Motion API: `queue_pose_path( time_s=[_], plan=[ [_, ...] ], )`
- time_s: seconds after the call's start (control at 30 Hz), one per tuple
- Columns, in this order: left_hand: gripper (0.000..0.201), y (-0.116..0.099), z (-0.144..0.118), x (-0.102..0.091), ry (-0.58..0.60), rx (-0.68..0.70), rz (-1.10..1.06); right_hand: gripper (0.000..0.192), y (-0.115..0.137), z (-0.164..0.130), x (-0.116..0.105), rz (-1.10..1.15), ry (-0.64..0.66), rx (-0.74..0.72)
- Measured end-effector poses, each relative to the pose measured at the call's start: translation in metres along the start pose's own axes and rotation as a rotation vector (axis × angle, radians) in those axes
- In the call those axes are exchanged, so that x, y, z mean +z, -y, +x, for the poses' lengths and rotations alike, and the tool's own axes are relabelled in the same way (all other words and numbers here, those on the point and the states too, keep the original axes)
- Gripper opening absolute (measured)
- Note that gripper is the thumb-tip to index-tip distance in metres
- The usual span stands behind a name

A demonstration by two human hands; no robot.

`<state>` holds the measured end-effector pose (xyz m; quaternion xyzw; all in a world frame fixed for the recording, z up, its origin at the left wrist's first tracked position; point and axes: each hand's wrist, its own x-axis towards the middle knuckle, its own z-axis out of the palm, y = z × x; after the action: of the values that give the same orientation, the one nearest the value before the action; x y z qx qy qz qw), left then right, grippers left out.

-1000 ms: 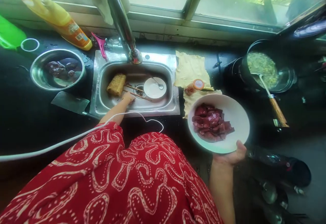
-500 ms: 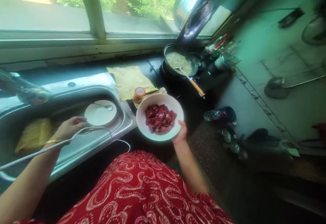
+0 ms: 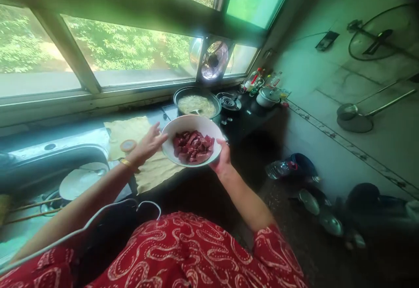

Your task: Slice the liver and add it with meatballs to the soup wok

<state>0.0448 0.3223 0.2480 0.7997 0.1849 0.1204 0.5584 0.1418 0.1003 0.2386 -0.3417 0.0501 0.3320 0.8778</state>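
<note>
A white bowl of dark red raw meat pieces is held in the air, tilted slightly toward me. My right hand grips its right side, with the thumb over the rim. At the left rim is my left hand, fingers stretched out and apart; whether they touch the bowl I cannot tell. Just behind the bowl, a dark wok on the stove contains pale, cloudy food. The spatula's head shows in the wok, while the bowl hides its handle.
At left, a white plate lies in the steel sink. Flattened cardboard and an orange-rimmed jar are on the counter. A second burner and a lidded pot stand right of the wok. A white cable crosses my left side.
My left hand has left the plate in the sink and come over to the bowl's left rim. The bowl has moved nearer the wok, and the view has turned right and up.
</note>
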Motion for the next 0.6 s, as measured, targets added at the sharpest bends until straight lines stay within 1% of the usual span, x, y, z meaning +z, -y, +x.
queue_pose_path(
  time_s=[0.07, 0.1, 0.13, 0.2, 0.27, 0.33, 0.4, 0.43, 0.5, 0.53, 0.6],
  plan=[
    [0.075, -0.006, 0.003, 0.03, 0.096, -0.169, -0.284, 0.039, 0.042, 0.019, -0.004, -0.041, -0.009, -0.045],
    [0.076, -0.011, 0.007, 0.047, 0.144, -0.223, -0.412, 0.037, 0.06, 0.029, -0.006, -0.068, -0.005, -0.065],
    [0.076, -0.019, 0.012, 0.065, 0.167, -0.254, -0.523, 0.035, 0.076, 0.04, -0.007, -0.099, 0.011, -0.081],
    [0.073, -0.035, 0.029, 0.098, 0.133, -0.293, -0.705, 0.034, 0.102, 0.062, -0.011, -0.166, 0.064, -0.084],
    [0.066, -0.047, 0.055, 0.121, 0.095, -0.352, -0.842, 0.034, 0.118, 0.086, -0.015, -0.223, 0.117, -0.05],
    [0.056, -0.051, 0.088, 0.131, 0.099, -0.425, -0.907, 0.033, 0.13, 0.112, -0.02, -0.262, 0.14, -0.003],
    [0.051, -0.048, 0.123, 0.131, 0.084, -0.485, -0.878, 0.03, 0.141, 0.141, -0.024, -0.32, 0.137, 0.038],
    [0.053, -0.045, 0.141, 0.129, 0.058, -0.497, -0.833, 0.027, 0.148, 0.158, -0.025, -0.372, 0.123, 0.058],
    [0.062, -0.042, 0.176, 0.124, -0.016, -0.457, -0.717, 0.021, 0.164, 0.193, -0.026, -0.534, 0.076, 0.106],
    [0.067, -0.042, 0.192, 0.122, -0.043, -0.41, -0.659, 0.018, 0.173, 0.211, -0.025, -0.633, 0.052, 0.137],
    [0.076, -0.046, 0.22, 0.119, -0.057, -0.297, -0.571, 0.014, 0.191, 0.245, -0.023, -0.817, 0.011, 0.189]
  ],
)
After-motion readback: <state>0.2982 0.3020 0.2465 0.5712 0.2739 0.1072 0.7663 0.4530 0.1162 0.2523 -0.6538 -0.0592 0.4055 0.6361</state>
